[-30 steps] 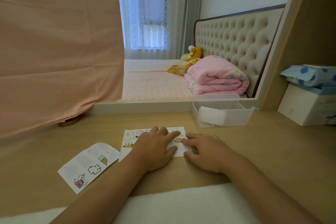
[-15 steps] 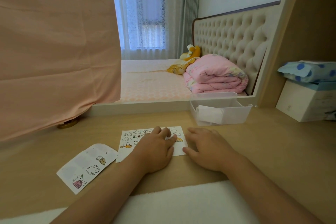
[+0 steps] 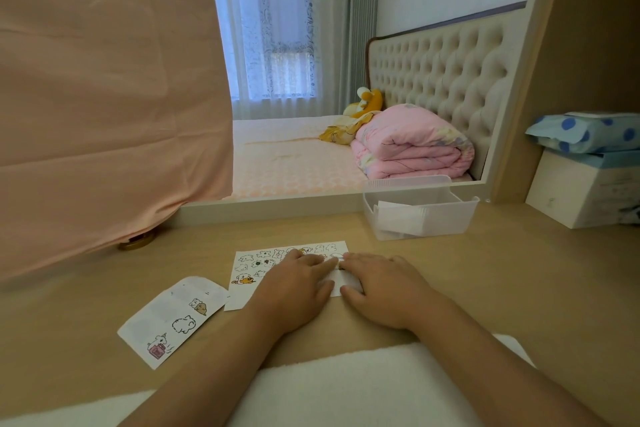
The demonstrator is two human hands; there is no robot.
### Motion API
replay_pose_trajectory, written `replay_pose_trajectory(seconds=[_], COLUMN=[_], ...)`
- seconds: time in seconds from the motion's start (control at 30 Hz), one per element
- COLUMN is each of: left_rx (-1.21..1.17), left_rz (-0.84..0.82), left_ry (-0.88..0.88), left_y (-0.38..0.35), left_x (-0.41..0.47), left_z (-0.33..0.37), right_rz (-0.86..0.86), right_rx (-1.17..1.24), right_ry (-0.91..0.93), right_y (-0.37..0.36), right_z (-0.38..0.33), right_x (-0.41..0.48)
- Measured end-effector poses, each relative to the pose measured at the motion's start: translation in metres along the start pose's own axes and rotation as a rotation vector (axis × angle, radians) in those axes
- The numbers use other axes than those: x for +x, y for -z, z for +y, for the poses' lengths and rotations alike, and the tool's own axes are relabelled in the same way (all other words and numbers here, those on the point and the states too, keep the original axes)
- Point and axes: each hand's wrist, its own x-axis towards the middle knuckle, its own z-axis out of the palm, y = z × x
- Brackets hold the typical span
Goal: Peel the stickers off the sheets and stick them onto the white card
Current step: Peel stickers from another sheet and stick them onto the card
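Sticker sheet [image 3: 162,315] on desk [image 3: 519,288]; clear bin [image 3: 462,218] holds white paper [image 3: 398,215] (folded).

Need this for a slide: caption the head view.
Left hand and right hand press a sticker-covered sheet on the wooden desk, fingertips meeting; a sparser sheet lies left.

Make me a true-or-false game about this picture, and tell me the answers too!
1. The left hand and the right hand both rest on the middle sheet. True.
2. A hand holds the left sheet. False: it lies by itself on the desk, and no hand touches it.
3. The clear box has white paper inside. True.
4. The folded blanket is blue. False: it is pink.
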Motion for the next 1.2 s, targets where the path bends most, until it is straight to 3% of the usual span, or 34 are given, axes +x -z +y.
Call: replay_pose_trajectory(seconds=[0.23,0.4,0.67,0.83,1.0,1.1,1.2], left_rx=[-0.049,-0.227,-0.373,-0.256,-0.140,-0.028,-0.001], left_rz=[-0.006,0.119,0.204,0.097,-0.057,-0.161,-0.128], left_ry=[0.054,0.099,0.166,0.277,0.469,0.463,0.434], left_y=[0.005,0.005,0.040,0.070,0.082,0.081,0.073], left_x=[-0.001,-0.002,-0.020,-0.062,-0.116,-0.139,-0.148], left_z=[0.003,0.001,-0.030,-0.075,-0.125,-0.140,-0.146], right_rz=[0.013,0.061,0.145,0.071,0.032,-0.016,-0.038], right_rx=[-0.091,-0.140,-0.017,0.118,0.144,0.067,0.040], right_ry=[-0.006,-0.054,0.010,0.157,0.183,0.150,0.125], right_y=[0.002,0.004,0.019,0.020,0.011,0.003,-0.004], right_z=[0.004,0.002,-0.041,-0.112,-0.161,-0.176,-0.184], right_x=[-0.002,-0.001,0.008,0.028,0.049,0.059,0.062])
